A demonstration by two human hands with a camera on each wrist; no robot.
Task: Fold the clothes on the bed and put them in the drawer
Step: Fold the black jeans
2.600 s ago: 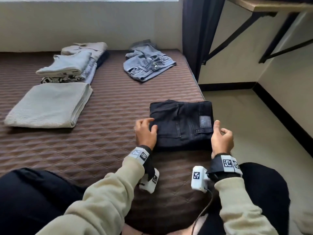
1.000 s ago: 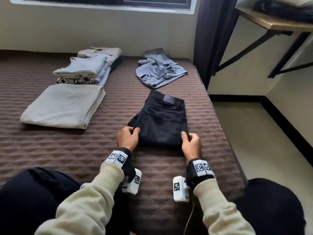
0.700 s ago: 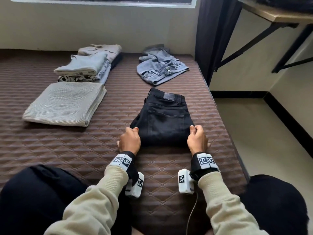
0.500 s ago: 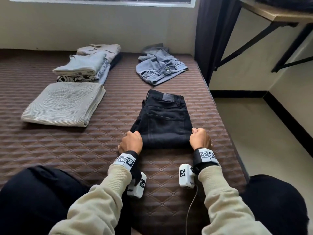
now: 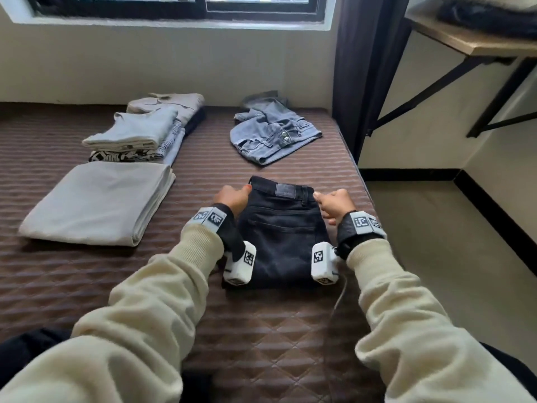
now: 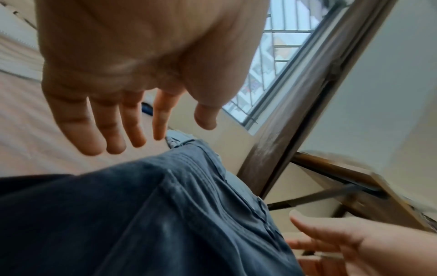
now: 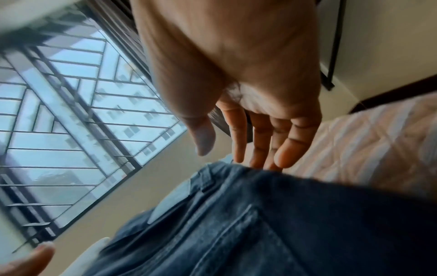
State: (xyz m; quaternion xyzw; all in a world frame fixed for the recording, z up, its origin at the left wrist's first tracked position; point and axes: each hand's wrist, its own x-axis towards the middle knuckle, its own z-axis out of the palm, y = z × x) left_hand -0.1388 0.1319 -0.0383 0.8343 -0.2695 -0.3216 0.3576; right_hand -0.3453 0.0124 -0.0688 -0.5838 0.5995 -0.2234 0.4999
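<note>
Folded black jeans (image 5: 282, 228) lie flat on the brown quilted bed (image 5: 261, 330), waistband at the far end. My left hand (image 5: 232, 196) is at the far left corner of the waistband and my right hand (image 5: 332, 203) at the far right corner. In the left wrist view the left hand (image 6: 160, 128) has straight, spread fingers just above the jeans (image 6: 141, 214). The right wrist view shows the right hand (image 7: 236, 149) with straight fingers, tips touching the jeans' edge (image 7: 260, 224). Neither hand grips the cloth.
Crumpled light blue jeans (image 5: 273, 135) lie further back. A stack of folded clothes (image 5: 139, 135) and a folded beige cloth (image 5: 98, 202) sit on the left. The bed's edge and floor (image 5: 436, 257) are to the right, with a dark curtain (image 5: 363, 68) and wall shelf (image 5: 465, 42).
The jeans were turned a quarter turn, waistband now away from me. Both hands slid from the near corners up along the sides to the waistband corners and uncurled.
</note>
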